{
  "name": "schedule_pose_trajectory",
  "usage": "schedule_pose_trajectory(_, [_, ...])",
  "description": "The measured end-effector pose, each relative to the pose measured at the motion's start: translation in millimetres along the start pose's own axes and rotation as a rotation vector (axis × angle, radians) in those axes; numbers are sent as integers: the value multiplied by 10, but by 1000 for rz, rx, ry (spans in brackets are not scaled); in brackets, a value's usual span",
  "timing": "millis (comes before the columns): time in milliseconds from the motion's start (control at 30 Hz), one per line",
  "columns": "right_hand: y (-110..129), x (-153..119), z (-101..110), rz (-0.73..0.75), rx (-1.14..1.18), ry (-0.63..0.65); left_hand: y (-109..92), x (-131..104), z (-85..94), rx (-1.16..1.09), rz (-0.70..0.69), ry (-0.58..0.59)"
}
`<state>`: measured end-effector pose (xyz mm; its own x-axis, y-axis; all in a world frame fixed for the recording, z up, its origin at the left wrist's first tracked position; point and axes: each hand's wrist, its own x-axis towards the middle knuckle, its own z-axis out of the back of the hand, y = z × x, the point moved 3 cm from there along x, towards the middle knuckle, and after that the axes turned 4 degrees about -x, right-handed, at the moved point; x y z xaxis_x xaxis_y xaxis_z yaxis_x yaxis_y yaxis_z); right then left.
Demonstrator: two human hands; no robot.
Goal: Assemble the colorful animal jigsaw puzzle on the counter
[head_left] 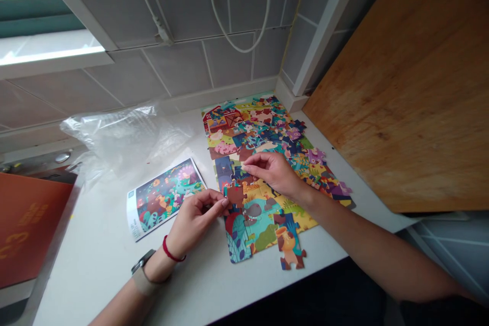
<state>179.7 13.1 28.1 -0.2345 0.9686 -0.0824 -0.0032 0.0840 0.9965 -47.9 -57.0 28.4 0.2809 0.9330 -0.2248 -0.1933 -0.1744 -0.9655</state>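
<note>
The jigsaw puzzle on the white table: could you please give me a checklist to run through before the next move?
1. Picture sheet face up beside the puzzle: ok, though the left hand partly overlaps it.
2. Plastic bag off the puzzle: ok.
3. Loose pieces kept off the puzzle: not ok, several lie on it.
4. Orange-jar section within the near edge: not ok, it juts out.
5. Right hand gripping a piece: cannot tell.

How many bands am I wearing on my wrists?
2, both on your left wrist: a red bracelet, and behind it a watch with a beige strap. Your right wrist looks bare.
</note>
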Motion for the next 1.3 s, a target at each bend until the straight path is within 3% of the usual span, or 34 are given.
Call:
schedule_pose_trajectory(467, [-9, -50, -27, -57, 83, -17, -33, 10, 6, -202, 122, -80])
schedule_pose_trajectory(800, [71, -80, -53, 26, 78, -23, -29, -81, -139, -277, 235, 124])
schedule_pose_trajectory(1300, [99, -122, -170, 130, 17, 13, -66, -100, -180, -283, 231, 133])
